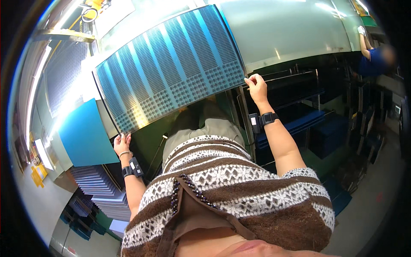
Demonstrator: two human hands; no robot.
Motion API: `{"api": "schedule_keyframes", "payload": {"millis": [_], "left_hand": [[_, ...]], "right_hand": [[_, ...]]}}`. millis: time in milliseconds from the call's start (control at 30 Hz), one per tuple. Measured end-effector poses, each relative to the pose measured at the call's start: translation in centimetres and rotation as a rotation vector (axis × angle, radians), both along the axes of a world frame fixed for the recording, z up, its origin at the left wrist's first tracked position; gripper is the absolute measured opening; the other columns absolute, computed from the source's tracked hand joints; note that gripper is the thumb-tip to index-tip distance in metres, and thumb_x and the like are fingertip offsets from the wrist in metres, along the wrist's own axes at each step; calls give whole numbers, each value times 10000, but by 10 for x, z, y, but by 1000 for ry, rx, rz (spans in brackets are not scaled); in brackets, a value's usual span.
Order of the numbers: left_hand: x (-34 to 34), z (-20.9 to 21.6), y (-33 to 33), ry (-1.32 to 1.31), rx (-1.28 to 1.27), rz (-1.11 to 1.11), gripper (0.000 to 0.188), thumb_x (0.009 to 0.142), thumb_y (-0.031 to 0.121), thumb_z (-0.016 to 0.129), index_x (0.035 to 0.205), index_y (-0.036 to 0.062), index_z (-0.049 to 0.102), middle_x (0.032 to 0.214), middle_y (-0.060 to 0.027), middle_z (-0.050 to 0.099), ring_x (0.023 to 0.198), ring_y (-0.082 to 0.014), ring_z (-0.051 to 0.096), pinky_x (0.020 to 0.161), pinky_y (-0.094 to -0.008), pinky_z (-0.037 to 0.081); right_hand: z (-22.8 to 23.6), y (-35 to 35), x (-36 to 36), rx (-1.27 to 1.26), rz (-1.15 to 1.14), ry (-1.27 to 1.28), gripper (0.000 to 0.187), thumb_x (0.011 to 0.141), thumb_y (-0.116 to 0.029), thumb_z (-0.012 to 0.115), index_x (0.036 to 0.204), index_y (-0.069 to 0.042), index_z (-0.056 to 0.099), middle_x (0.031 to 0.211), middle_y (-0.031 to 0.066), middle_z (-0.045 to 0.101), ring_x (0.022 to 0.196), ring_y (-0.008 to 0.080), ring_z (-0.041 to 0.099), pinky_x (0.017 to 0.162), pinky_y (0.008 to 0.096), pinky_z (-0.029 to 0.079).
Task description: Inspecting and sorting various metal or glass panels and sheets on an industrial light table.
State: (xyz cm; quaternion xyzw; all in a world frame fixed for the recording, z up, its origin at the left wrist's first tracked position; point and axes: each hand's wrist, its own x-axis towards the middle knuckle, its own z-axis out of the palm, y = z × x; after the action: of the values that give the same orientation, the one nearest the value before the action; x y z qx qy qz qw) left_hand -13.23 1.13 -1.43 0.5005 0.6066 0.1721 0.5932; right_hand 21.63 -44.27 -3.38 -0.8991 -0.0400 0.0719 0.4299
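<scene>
A large rectangular blue sheet with shiny stripes, fine dark rows and a band of small dark shapes lies in front of me on a pale worktable. Dark strips run along its left and right sides. My left hand pinches its near left corner. At the near right corner, the thumb and fingers of my right hand close on the edge. Both hands wear a dark strap with a small box at the wrist.
To the left, a plain blue sheet lies above stacked thin pale sheets. Dark shelving with blue panels stands to the right. A co-worker in a dark blue top reaches to the table's far right. Yellow parts hang at the left.
</scene>
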Motion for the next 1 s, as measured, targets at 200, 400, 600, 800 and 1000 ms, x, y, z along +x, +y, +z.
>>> {"api": "schedule_keyframes", "payload": {"millis": [200, 400, 600, 800, 1000], "left_hand": [[2, -7, 5, 10, 90, -9, 177, 841, 41, 555, 970, -32, 459, 839, -98, 560, 701, -237, 642, 563, -254, 545], [6, -11, 11, 4, 79, -40, 169, 857, 45, 531, 958, -21, 412, 847, -131, 561, 719, -255, 645, 568, -262, 553], [3, -15, 15, 3, 65, -51, 138, 859, 54, 533, 926, -19, 436, 821, -123, 573, 710, -251, 646, 578, -268, 556], [-3, -20, 19, 32, 69, -26, 149, 836, 65, 579, 910, -18, 481, 811, -106, 577, 709, -221, 642, 584, -253, 548], [-7, -19, 25, 40, 68, -65, 147, 825, 66, 597, 903, -14, 502, 823, -95, 583, 713, -213, 642, 587, -248, 547]], "right_hand": [[4, 2, -4, -32, 43, -123, 188, 725, -107, 669, 700, -14, 508, 660, 82, 517, 594, 204, 507, 569, 309, 420], [5, 5, -7, 83, -28, 61, 174, 791, -89, 624, 708, -31, 483, 593, 7, 497, 531, 75, 474, 494, 236, 417], [2, 0, -4, 165, -5, 146, 174, 801, -92, 615, 709, -35, 478, 596, 10, 513, 520, 75, 484, 481, 216, 431], [3, -3, 3, 65, 0, 137, 226, 748, -191, 667, 692, -16, 535, 571, 50, 538, 532, 148, 506, 518, 287, 410], [24, 2, 3, -82, 55, -63, 199, 716, -175, 684, 704, -19, 561, 689, 92, 533, 639, 215, 527, 602, 323, 429]]}}
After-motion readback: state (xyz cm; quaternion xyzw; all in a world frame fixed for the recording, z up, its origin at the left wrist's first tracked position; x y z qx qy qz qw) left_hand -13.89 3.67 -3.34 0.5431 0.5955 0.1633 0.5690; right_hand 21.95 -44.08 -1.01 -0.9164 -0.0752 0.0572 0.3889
